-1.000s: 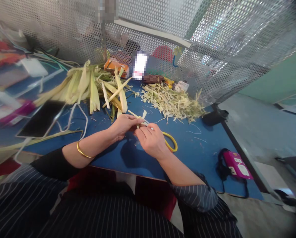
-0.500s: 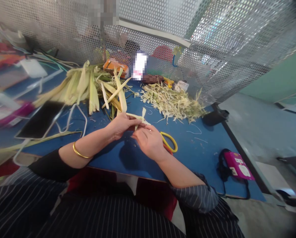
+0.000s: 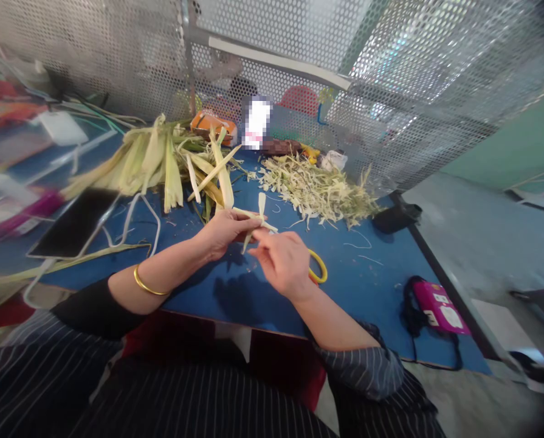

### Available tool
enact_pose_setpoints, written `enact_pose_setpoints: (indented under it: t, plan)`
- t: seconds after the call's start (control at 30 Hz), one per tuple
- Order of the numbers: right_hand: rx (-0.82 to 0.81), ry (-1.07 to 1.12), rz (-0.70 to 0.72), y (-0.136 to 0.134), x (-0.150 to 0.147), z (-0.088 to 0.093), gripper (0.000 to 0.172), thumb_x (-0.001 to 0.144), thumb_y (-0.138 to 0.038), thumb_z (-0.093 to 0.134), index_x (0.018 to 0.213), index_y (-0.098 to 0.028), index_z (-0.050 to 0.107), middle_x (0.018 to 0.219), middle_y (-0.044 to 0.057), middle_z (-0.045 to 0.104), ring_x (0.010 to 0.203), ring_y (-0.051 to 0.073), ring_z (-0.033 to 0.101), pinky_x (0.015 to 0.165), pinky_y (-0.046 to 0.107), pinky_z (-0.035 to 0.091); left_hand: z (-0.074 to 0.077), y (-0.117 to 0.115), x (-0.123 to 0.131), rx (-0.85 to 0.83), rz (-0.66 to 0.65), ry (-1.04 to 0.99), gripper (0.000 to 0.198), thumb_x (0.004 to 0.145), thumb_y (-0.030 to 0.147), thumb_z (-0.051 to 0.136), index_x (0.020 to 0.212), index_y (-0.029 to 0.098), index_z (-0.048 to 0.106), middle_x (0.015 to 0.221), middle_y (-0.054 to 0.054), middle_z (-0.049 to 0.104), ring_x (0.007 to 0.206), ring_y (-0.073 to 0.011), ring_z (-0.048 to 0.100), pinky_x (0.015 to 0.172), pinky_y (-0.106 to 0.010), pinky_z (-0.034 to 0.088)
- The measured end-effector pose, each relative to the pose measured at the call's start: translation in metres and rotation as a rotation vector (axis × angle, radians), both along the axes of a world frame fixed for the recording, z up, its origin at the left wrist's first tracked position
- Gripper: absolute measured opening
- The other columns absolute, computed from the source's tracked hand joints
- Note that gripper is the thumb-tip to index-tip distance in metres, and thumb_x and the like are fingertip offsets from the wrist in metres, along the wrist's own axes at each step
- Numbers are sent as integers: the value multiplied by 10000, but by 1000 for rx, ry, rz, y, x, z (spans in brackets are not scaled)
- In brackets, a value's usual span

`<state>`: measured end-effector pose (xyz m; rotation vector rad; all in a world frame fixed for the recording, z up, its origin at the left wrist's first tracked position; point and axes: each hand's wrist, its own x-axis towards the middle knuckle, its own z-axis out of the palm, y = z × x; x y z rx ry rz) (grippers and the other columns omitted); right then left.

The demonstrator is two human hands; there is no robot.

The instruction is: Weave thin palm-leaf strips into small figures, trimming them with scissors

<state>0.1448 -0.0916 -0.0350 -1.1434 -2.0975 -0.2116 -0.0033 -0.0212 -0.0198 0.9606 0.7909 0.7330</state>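
My left hand [image 3: 228, 231] pinches a few pale, narrow corn husk strips [image 3: 262, 205] that cross at its fingertips. One strip end points up, and another hangs below the thumb. My right hand [image 3: 284, 258] is just to the right, its fingers curled and its index fingertip at the crossing. Whatever lies between its finger and thumb, if anything, is too small to make out. Partly hidden behind the right hand lie scissors with a yellow handle [image 3: 320, 266]. Beyond my left hand is a pile of long corn husks [image 3: 151, 155].
A heap of shredded husk [image 3: 315, 188] lies at the back right, near a black cylinder [image 3: 395, 217]. A magenta box [image 3: 442, 307] with a black strap sits at the right edge. A dark-screened tablet [image 3: 75, 222] and white cable are at left. Perforated metal mesh [image 3: 272, 61] stands behind.
My right hand has drawn back a little to the right, showing more of the crossed strips. The upper strip end stands straighter. My left hand has hardly moved.
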Motion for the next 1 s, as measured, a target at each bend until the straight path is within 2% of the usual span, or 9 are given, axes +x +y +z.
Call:
enact_pose_setpoints:
  t: [0.07, 0.13, 0.2, 0.3, 0.53, 0.63, 0.8, 0.9, 1.0]
  plan:
    - [-59, 165, -197, 2, 7, 5, 276, 868, -362, 519, 1080, -193, 571, 824, 64, 630, 732, 165, 571, 723, 308, 417, 4, 1, -2, -14, -4, 4, 210, 704, 220, 706, 879, 104, 708, 768, -85, 712, 611, -111, 632, 632, -230, 501]
    - [-178, 272, -281, 6, 12, 9, 238, 852, -415, 525, 910, -199, 607, 805, 59, 607, 686, 156, 545, 665, 290, 410, 6, 2, -3, -27, -7, 21, 197, 708, 218, 699, 860, 93, 703, 763, -91, 710, 587, -109, 630, 610, -228, 502]
    - [-333, 345, -247, 10, 15, 10, 268, 861, -432, 499, 758, -199, 583, 731, 31, 583, 635, 137, 519, 617, 269, 395, 7, 2, -3, -24, -3, 53, 189, 706, 227, 697, 833, 86, 697, 751, -92, 705, 562, -105, 621, 592, -232, 504]
    - [-447, 380, -175, 14, 14, 10, 284, 875, -410, 474, 697, -199, 541, 652, -1, 540, 607, 124, 483, 595, 257, 367, 5, 2, -3, 19, -27, 96, 222, 703, 277, 701, 825, 91, 688, 738, -83, 697, 548, -102, 609, 578, -240, 506]
    - [-503, 392, -107, 10, 14, 18, 244, 848, -304, 497, 633, -190, 504, 622, -19, 494, 596, 110, 442, 594, 253, 338, 0, 1, -2, 134, -17, 181, 210, 647, 273, 747, 706, 97, 648, 657, -37, 649, 496, -70, 557, 513, -202, 475]
    - [-562, 448, -61, 9, 17, 24, 226, 826, -260, 505, 613, -184, 512, 580, -28, 467, 562, 101, 422, 562, 244, 328, 0, 3, -2, 92, -46, 153, 203, 650, 257, 744, 709, 90, 645, 657, -39, 643, 488, -63, 553, 470, -177, 435]
    - [-591, 458, -97, 10, 16, 24, 204, 801, -231, 501, 603, -178, 502, 576, -33, 457, 558, 95, 410, 553, 236, 315, -1, 5, -4, 2, -88, 63, 222, 611, 227, 771, 716, 86, 635, 619, -20, 607, 520, -73, 551, 546, -214, 485]
    - [-596, 458, -106, 11, 14, 21, 199, 799, -234, 496, 608, -177, 497, 584, -32, 464, 569, 96, 417, 556, 234, 318, -2, 4, -4, 84, -126, 75, 293, 591, 248, 789, 796, 94, 648, 641, -15, 605, 531, -76, 542, 548, -228, 488]
    - [-600, 434, -85, 11, 15, 21, 196, 798, -232, 504, 610, -176, 510, 587, -31, 473, 572, 94, 423, 569, 235, 327, -2, 1, -2, 153, -90, 149, 276, 614, 286, 776, 754, 98, 630, 593, -4, 583, 474, -71, 522, 446, -193, 418]
